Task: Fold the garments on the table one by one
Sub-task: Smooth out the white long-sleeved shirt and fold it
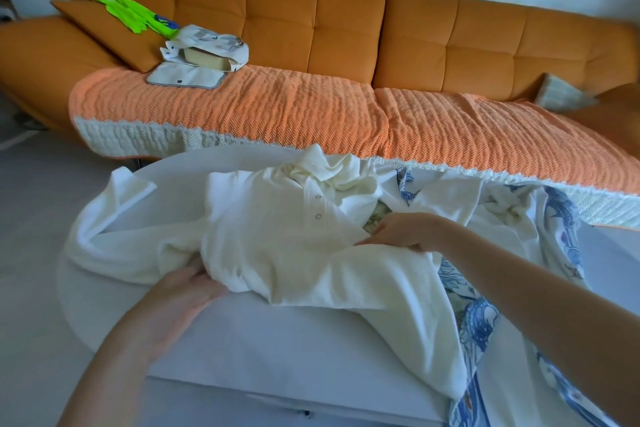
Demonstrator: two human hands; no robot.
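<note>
From where I stand, a cream button-front shirt (284,236) lies rumpled across the middle of the white table (277,350). Its collar points toward the sofa (311,21), and one sleeve is flung out to the person's left. The lower part trails toward the near right corner.

The left hand (180,295) is at the near left side of the shirt, thumb and fingers closed on a bunched fold of the cloth, with the fingertips hidden in it. The right hand (405,229) comes in from the right with its fingers curled downward, pinching the shirt's right edge just below the buttons (318,206).

Under and beside the shirt on the right is a heap of other clothes. Among them is a white garment with a blue pattern (481,315) that spills over the table's near right edge.

Behind the table, the orange sofa has a knitted orange cover (277,107) with a pale border over its seat. At its left end there is a cushion (100,31) with something bright green (135,14) lying on it. Beside that is a pale printed bag (214,45) holding a box (204,57), and a flat white pad (183,76) lies in front of the bag.
</note>
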